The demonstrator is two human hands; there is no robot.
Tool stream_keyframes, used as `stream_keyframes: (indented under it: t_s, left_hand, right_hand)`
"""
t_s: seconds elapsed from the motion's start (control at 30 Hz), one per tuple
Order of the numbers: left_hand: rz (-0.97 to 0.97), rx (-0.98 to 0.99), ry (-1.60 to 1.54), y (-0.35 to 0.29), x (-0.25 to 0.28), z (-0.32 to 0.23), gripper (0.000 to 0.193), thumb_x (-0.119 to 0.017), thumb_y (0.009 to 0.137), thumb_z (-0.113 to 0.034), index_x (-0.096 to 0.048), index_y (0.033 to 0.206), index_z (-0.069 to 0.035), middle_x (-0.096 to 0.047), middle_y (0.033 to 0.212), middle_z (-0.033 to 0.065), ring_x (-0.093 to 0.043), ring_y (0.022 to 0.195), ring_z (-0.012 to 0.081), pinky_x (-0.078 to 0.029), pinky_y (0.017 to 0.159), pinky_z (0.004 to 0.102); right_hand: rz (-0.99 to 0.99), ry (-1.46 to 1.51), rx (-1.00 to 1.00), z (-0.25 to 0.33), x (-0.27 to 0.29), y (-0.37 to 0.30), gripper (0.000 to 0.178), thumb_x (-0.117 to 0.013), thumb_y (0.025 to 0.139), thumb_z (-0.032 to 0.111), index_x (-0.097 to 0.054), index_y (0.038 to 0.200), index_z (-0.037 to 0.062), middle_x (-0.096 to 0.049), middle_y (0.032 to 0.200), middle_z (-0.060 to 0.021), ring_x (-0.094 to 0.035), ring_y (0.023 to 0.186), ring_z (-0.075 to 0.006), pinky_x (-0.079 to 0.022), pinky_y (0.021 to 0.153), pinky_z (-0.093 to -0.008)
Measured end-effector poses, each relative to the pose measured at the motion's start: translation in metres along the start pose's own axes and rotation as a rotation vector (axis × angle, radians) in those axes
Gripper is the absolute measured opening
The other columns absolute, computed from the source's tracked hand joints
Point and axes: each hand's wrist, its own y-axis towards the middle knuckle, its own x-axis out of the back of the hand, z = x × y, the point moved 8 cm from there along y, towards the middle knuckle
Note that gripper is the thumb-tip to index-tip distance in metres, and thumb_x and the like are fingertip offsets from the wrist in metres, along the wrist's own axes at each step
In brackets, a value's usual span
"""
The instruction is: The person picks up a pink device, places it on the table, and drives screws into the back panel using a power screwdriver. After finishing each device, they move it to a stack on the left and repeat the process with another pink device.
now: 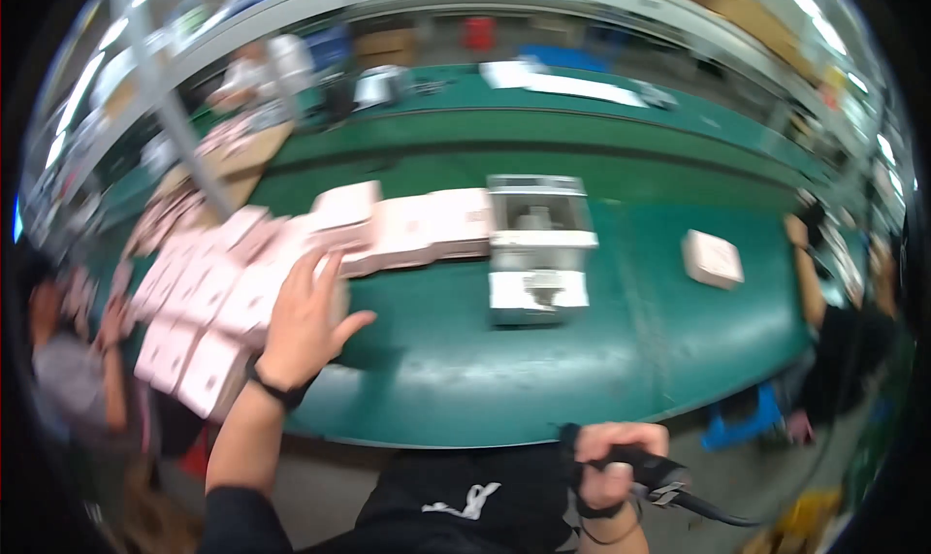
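Bare forearms, dark band on left wrist (278, 391), thin bracelets at right wrist (609, 523), black top with white print (465, 501).

This looks like a factory packing line, though the view is blurred. A long green table (543, 379) carries many pink boxes (208, 302), other workers (834, 311) stand along it, and tube lights (805, 16) hang overhead.

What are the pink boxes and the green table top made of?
The flat pale pink boxes under the left hand look like matte cardboard: sharp folded edges, no shine. The green table top seems a smooth rubbery or plastic mat, faintly glossy; blur leaves it open.
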Motion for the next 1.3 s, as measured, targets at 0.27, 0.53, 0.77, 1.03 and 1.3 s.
stream_keyframes:
  t_s: [0.27, 0.53, 0.77, 1.03, 1.3]
  left_hand:
    - [0.250, 0.224, 0.244, -0.062, 0.004, 0.061, 0.086, -0.082, 0.070, -0.045, -0.049, 0.141, -0.009, -0.046, 0.139, 0.0253, -0.045, 0.129, 0.0442, -0.038, 0.106, 0.0534]
    - [0.053, 0.020, 0.015, -0.064, 0.012, 0.036, 0.073, -0.079, 0.066, -0.026, -0.057, 0.135, -0.017, -0.054, 0.134, 0.0167, -0.050, 0.126, 0.0367, -0.040, 0.101, 0.0524]
    - [0.249, -0.478, -0.386, -0.069, -0.032, -0.082, 0.074, -0.080, 0.068, -0.028, -0.055, 0.138, -0.021, -0.049, 0.141, 0.0135, -0.044, 0.134, 0.0326, -0.035, 0.107, 0.0540]
    - [0.268, -0.655, -0.594, -0.031, -0.078, -0.119, 0.090, -0.087, 0.062, -0.043, -0.052, 0.142, -0.021, -0.040, 0.149, 0.0182, -0.038, 0.139, 0.0389, -0.030, 0.114, 0.0568]
    - [0.468, -0.268, -0.968, -0.027, -0.105, -0.078, 0.085, -0.090, 0.063, -0.042, -0.056, 0.137, -0.019, -0.047, 0.137, 0.0157, -0.051, 0.126, 0.0360, -0.048, 0.102, 0.0431]
  right_hand:
    - [-0.033, 0.053, -0.092, -0.021, -0.005, 0.029, 0.040, -0.062, 0.094, 0.041, -0.043, 0.101, 0.0069, -0.048, 0.066, -0.0049, -0.045, 0.049, -0.0135, -0.040, 0.048, -0.0281]
    - [-0.195, 0.077, -0.077, -0.021, 0.028, 0.019, 0.032, -0.051, 0.100, 0.040, -0.044, 0.102, 0.0087, -0.046, 0.065, -0.0033, -0.042, 0.048, -0.0128, -0.039, 0.051, -0.0278]
    - [-0.174, 0.076, -0.136, -0.024, 0.011, 0.027, 0.040, -0.061, 0.092, 0.043, -0.045, 0.102, 0.0080, -0.049, 0.066, -0.0049, -0.045, 0.048, -0.0145, -0.041, 0.049, -0.0287]
    - [-0.101, 0.069, -0.171, -0.014, 0.000, 0.057, 0.029, -0.047, 0.101, 0.040, -0.048, 0.101, 0.0115, -0.047, 0.064, -0.0023, -0.042, 0.048, -0.0134, -0.040, 0.050, -0.0305]
    - [0.048, 0.092, -0.015, -0.008, -0.076, 0.172, 0.031, -0.046, 0.101, 0.041, -0.050, 0.097, 0.0102, -0.047, 0.064, -0.0024, -0.042, 0.048, -0.0140, -0.040, 0.051, -0.0310]
